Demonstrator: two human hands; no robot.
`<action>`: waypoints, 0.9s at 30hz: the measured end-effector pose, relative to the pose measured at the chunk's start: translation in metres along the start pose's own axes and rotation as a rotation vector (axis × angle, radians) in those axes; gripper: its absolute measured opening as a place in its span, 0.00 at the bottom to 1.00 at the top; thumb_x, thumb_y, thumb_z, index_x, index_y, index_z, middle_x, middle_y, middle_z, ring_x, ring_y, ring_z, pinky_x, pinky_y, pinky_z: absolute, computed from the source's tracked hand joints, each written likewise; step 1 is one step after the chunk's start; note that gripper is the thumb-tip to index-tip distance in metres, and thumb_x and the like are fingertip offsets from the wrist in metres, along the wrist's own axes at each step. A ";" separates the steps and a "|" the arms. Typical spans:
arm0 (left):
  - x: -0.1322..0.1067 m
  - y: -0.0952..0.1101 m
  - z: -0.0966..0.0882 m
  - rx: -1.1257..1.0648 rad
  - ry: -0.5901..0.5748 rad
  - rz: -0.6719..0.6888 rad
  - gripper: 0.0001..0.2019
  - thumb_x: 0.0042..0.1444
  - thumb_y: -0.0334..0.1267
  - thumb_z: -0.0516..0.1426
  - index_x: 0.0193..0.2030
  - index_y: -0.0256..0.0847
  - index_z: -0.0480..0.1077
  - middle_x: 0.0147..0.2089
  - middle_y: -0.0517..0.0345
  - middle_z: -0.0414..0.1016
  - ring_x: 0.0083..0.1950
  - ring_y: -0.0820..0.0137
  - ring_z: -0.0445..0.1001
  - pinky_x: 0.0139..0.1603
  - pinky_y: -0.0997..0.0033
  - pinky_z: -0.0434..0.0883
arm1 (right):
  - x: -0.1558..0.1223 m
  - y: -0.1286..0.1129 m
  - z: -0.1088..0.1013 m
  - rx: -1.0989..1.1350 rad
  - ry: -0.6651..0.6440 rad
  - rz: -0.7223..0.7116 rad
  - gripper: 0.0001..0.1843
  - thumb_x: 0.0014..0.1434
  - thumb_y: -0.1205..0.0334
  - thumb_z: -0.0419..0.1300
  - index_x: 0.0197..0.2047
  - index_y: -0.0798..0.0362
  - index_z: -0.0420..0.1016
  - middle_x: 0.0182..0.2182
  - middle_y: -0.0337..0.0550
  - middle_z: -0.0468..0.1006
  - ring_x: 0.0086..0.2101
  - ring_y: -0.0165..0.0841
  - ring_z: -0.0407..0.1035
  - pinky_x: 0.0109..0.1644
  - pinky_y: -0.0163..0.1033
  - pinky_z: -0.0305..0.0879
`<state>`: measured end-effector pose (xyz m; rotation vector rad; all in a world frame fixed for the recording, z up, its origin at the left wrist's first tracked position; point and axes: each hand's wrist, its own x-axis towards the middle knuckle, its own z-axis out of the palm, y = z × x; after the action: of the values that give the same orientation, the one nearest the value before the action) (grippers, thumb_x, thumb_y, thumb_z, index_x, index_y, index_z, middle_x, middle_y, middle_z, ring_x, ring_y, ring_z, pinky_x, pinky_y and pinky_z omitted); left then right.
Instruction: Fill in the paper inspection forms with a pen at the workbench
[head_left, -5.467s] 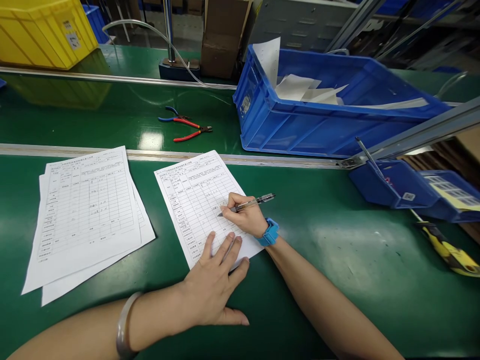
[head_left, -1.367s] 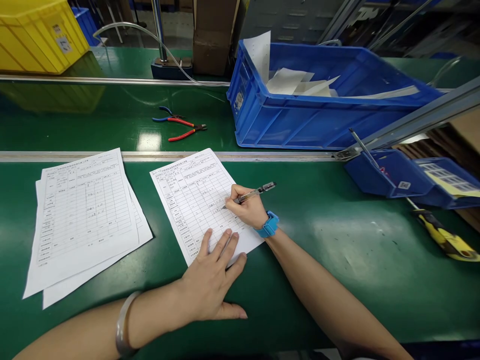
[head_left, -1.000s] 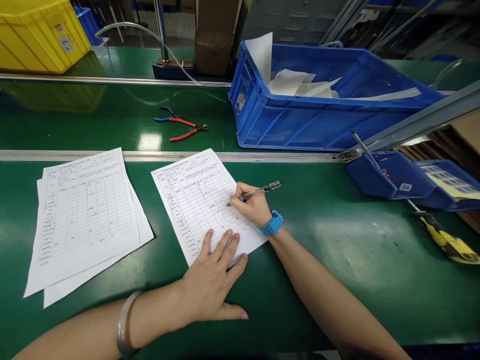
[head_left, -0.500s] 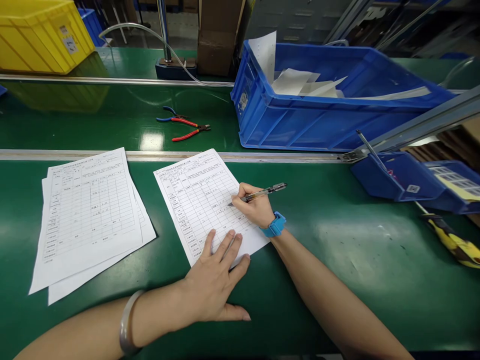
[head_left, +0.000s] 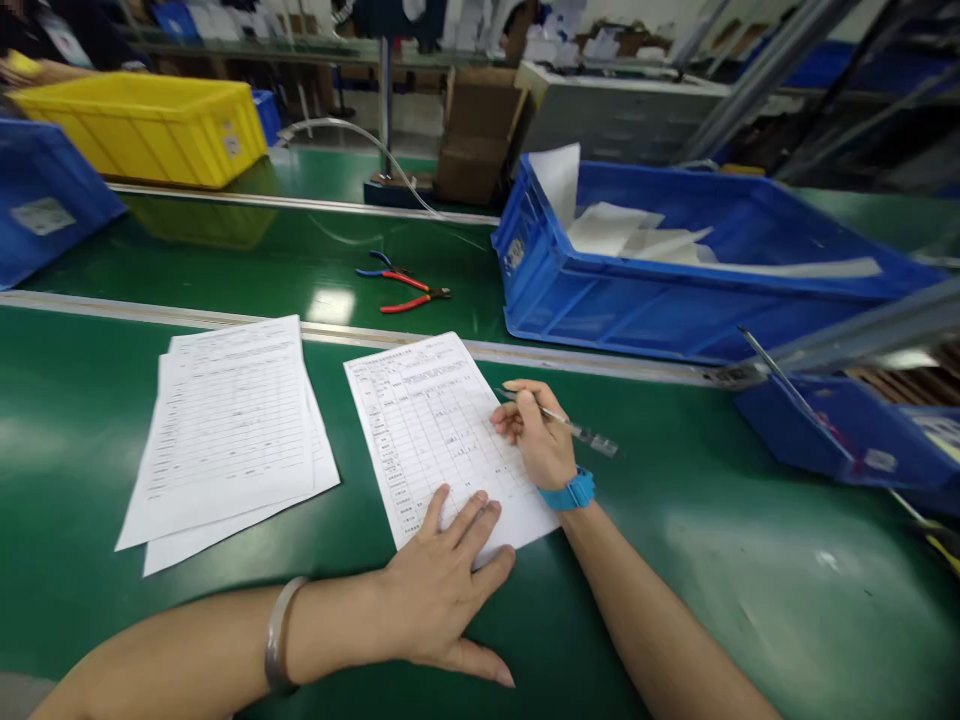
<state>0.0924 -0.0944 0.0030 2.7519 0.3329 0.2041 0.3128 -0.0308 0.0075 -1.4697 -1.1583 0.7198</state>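
The pen lies slanted, its long axis running from the upper left to the lower right. Its tip points left at the right edge of the form and its clear back end sticks out over the green table. Whether the tip touches the sheet cannot be told. The right hand pinches the pen near the tip, fingers curled close around it, with the heel of the hand on the form's right side. The left hand lies flat with its fingers loosely spread, the fingertips pressing the form's lower edge. A stack of papers lies just left of the form. Pliers and a blue crate sit beyond the metal rail.
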 end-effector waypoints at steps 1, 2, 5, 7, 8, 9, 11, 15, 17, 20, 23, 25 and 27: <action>-0.001 0.000 -0.002 -0.017 0.024 -0.009 0.47 0.60 0.69 0.41 0.72 0.31 0.52 0.75 0.25 0.47 0.77 0.40 0.41 0.70 0.27 0.48 | 0.001 0.001 -0.001 -0.058 0.029 -0.007 0.24 0.65 0.39 0.51 0.49 0.50 0.68 0.29 0.44 0.78 0.29 0.38 0.71 0.30 0.40 0.65; -0.002 0.001 -0.003 -0.036 0.053 -0.025 0.46 0.60 0.69 0.42 0.72 0.32 0.53 0.74 0.26 0.48 0.77 0.41 0.41 0.70 0.29 0.49 | 0.002 0.002 -0.002 -0.158 0.050 -0.041 0.24 0.65 0.40 0.50 0.51 0.51 0.67 0.35 0.48 0.79 0.35 0.41 0.74 0.36 0.43 0.68; -0.002 0.002 -0.003 -0.105 0.193 -0.128 0.39 0.60 0.67 0.48 0.67 0.40 0.61 0.73 0.34 0.54 0.77 0.50 0.44 0.73 0.42 0.53 | 0.005 0.003 -0.004 -0.649 0.012 -0.171 0.22 0.60 0.46 0.55 0.50 0.53 0.67 0.46 0.59 0.76 0.48 0.52 0.70 0.52 0.54 0.66; -0.001 0.001 -0.004 -0.115 0.311 -0.186 0.33 0.61 0.63 0.51 0.64 0.40 0.64 0.71 0.37 0.56 0.78 0.57 0.44 0.74 0.55 0.55 | 0.007 0.003 -0.003 -0.998 -0.064 -0.153 0.24 0.58 0.49 0.56 0.52 0.57 0.65 0.48 0.64 0.73 0.49 0.57 0.68 0.51 0.57 0.65; -0.002 0.000 -0.006 -0.091 0.348 -0.201 0.31 0.62 0.60 0.53 0.63 0.39 0.65 0.71 0.37 0.57 0.77 0.58 0.45 0.73 0.58 0.56 | 0.007 0.003 -0.003 -1.124 -0.085 -0.121 0.25 0.59 0.49 0.56 0.53 0.57 0.64 0.48 0.66 0.73 0.49 0.59 0.67 0.50 0.57 0.66; -0.004 -0.002 -0.008 -0.054 0.367 -0.216 0.29 0.63 0.57 0.54 0.62 0.38 0.66 0.70 0.37 0.57 0.77 0.57 0.47 0.73 0.57 0.57 | 0.007 0.004 -0.002 -1.203 -0.107 -0.086 0.25 0.61 0.49 0.55 0.54 0.58 0.63 0.48 0.67 0.72 0.49 0.60 0.68 0.48 0.56 0.67; -0.016 -0.010 -0.019 0.018 0.389 -0.302 0.27 0.62 0.53 0.56 0.62 0.38 0.66 0.69 0.36 0.60 0.73 0.52 0.56 0.70 0.52 0.61 | 0.008 0.008 -0.003 -1.233 -0.154 -0.041 0.23 0.62 0.48 0.53 0.53 0.57 0.62 0.46 0.66 0.72 0.47 0.59 0.69 0.46 0.55 0.67; -0.086 -0.045 -0.047 0.002 0.607 -0.766 0.25 0.59 0.43 0.59 0.61 0.37 0.67 0.68 0.36 0.63 0.68 0.53 0.63 0.68 0.51 0.63 | 0.007 0.018 -0.013 -1.042 -0.162 -0.122 0.16 0.61 0.47 0.49 0.45 0.50 0.60 0.38 0.56 0.71 0.38 0.53 0.72 0.40 0.52 0.68; -0.139 -0.069 -0.057 -0.093 0.746 -1.047 0.27 0.61 0.40 0.56 0.66 0.34 0.62 0.71 0.34 0.57 0.74 0.54 0.54 0.72 0.52 0.54 | 0.005 0.018 -0.020 -0.896 -0.088 -0.228 0.13 0.59 0.48 0.50 0.40 0.47 0.59 0.35 0.51 0.70 0.35 0.50 0.71 0.39 0.52 0.67; -0.209 -0.097 -0.057 -0.167 0.837 -1.213 0.31 0.62 0.37 0.53 0.69 0.23 0.55 0.74 0.20 0.45 0.76 0.40 0.41 0.71 0.34 0.46 | 0.005 0.004 -0.024 -0.660 0.038 -0.275 0.16 0.54 0.44 0.56 0.35 0.46 0.60 0.30 0.45 0.70 0.30 0.45 0.67 0.39 0.51 0.66; -0.247 -0.107 -0.044 -0.324 0.865 -1.218 0.21 0.58 0.38 0.58 0.58 0.33 0.70 0.73 0.28 0.54 0.75 0.34 0.43 0.69 0.26 0.37 | 0.010 -0.027 0.001 -0.462 0.155 -0.290 0.20 0.47 0.42 0.60 0.34 0.47 0.62 0.27 0.42 0.70 0.28 0.41 0.64 0.35 0.47 0.63; -0.255 -0.107 -0.035 -0.458 0.918 -1.166 0.13 0.58 0.39 0.58 0.49 0.39 0.75 0.67 0.38 0.67 0.75 0.41 0.51 0.72 0.33 0.37 | 0.015 -0.052 0.040 -0.441 0.120 -0.357 0.17 0.46 0.46 0.59 0.33 0.48 0.60 0.27 0.41 0.69 0.29 0.40 0.64 0.36 0.45 0.62; -0.256 -0.107 -0.031 -0.592 1.044 -1.121 0.13 0.62 0.40 0.55 0.51 0.42 0.73 0.66 0.44 0.70 0.74 0.52 0.56 0.75 0.46 0.43 | 0.018 -0.073 0.092 -0.565 -0.049 -0.386 0.12 0.49 0.55 0.57 0.33 0.49 0.58 0.30 0.41 0.69 0.34 0.40 0.66 0.41 0.43 0.63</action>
<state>-0.1814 -0.0529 -0.0329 1.3497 1.6274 1.1428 0.2164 0.0164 0.0589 -1.6116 -1.7152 0.1615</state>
